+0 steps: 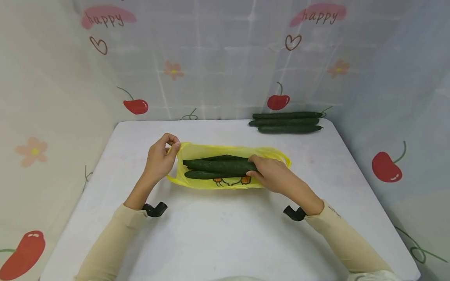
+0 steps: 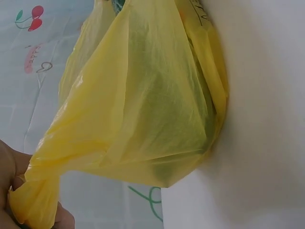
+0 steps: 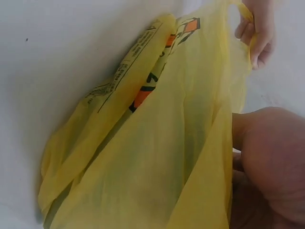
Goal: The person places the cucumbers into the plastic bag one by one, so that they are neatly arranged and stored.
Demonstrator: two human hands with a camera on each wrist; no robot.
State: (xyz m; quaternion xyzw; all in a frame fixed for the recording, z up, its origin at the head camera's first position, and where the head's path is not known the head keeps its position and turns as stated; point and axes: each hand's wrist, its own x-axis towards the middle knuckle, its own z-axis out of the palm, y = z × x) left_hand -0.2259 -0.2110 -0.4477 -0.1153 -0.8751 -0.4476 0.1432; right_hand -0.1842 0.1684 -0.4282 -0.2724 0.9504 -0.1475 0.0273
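A yellow plastic bag (image 1: pixel 200 185) lies on the table with its mouth spread toward me. Several dark green cucumbers (image 1: pixel 218 166) lie lengthwise inside. At the bag's left end, my left hand (image 1: pixel 159 158) pinches the handle; the left wrist view shows the bunched yellow plastic (image 2: pixel 38 195) between the fingers. My right hand (image 1: pixel 274 173) reaches into the mouth at the right end and grips the right end of a cucumber, its fingertips partly hidden. In the right wrist view the bag's side (image 3: pixel 157 157) hides what the hand (image 3: pixel 274 157) holds.
Three more cucumbers (image 1: pixel 286 123) lie side by side at the back right edge of the white table (image 1: pixel 225 230). Patterned curtains (image 1: pixel 225 58) with cherries and flowers stand behind and on both sides. Each wrist carries a black mount (image 1: pixel 156 209).
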